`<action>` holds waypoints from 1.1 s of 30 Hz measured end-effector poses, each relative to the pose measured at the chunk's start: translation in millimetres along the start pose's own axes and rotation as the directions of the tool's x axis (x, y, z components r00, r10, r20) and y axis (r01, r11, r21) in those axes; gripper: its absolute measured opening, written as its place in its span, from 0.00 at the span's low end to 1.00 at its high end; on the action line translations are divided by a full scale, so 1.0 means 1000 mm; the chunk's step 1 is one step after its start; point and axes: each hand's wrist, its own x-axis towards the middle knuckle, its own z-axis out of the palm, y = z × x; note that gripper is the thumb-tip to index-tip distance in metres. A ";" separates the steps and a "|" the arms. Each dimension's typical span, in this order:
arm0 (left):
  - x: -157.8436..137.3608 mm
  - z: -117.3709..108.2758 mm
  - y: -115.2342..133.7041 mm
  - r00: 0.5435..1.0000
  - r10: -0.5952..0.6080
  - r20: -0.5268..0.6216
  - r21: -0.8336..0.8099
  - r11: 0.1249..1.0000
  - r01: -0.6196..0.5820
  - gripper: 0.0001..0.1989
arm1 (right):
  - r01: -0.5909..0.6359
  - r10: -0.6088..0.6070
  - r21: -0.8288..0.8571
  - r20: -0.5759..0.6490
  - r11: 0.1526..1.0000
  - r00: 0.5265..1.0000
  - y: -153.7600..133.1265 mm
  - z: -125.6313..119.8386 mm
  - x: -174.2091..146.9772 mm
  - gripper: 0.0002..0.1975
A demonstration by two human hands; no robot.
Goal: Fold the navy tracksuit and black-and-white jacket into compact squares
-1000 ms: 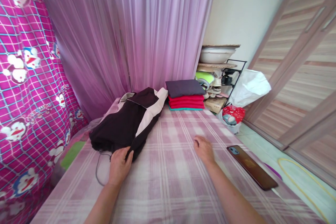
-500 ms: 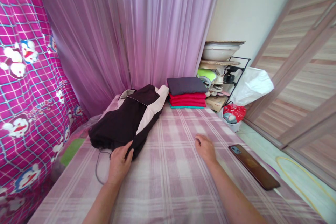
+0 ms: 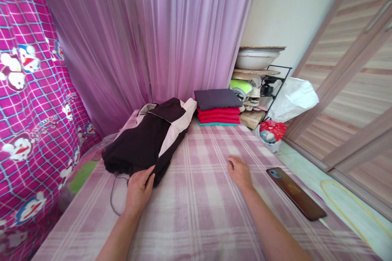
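A black jacket with pale pinkish-white panels [image 3: 150,136] lies bunched on the left half of the plaid-covered bed. At its near lower corner is my left hand [image 3: 140,189], thumb and fingers closed on the edge of the dark cloth. A thin dark drawcord [image 3: 112,197] loops from the jacket's hem beside my left wrist. My right hand [image 3: 239,172] rests on the plaid sheet [image 3: 202,212], apart from the jacket, with its fingers curled in and nothing seen in them. Behind the jacket's right end sits a folded stack of red clothes [image 3: 219,116] topped by a dark grey folded piece [image 3: 217,99].
A brown phone [image 3: 295,193] with a white cable lies near the bed's right edge. Beyond are a black rack [image 3: 280,89] with shoes and a white basin [image 3: 256,59], plastic bags [image 3: 294,100] and a wooden wardrobe [image 3: 358,89]. Purple curtains [image 3: 183,28] hang behind.
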 end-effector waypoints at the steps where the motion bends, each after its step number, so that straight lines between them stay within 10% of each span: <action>1: 0.000 0.000 0.000 1.000 0.004 -0.004 0.000 1.000 -0.004 0.14 | 0.000 0.000 0.001 0.001 1.000 1.000 0.000 -0.001 0.000 0.15; 17: 0.000 0.001 -0.002 1.000 0.007 0.008 -0.009 1.000 -0.007 0.14 | -0.015 0.028 -0.088 0.148 0.996 0.989 -0.010 -0.010 0.016 0.15; 33: -0.001 -0.006 0.007 0.998 -0.060 0.013 -0.041 0.997 0.060 0.13 | 0.538 -0.547 -0.254 0.036 0.804 0.836 -0.169 0.006 0.234 0.31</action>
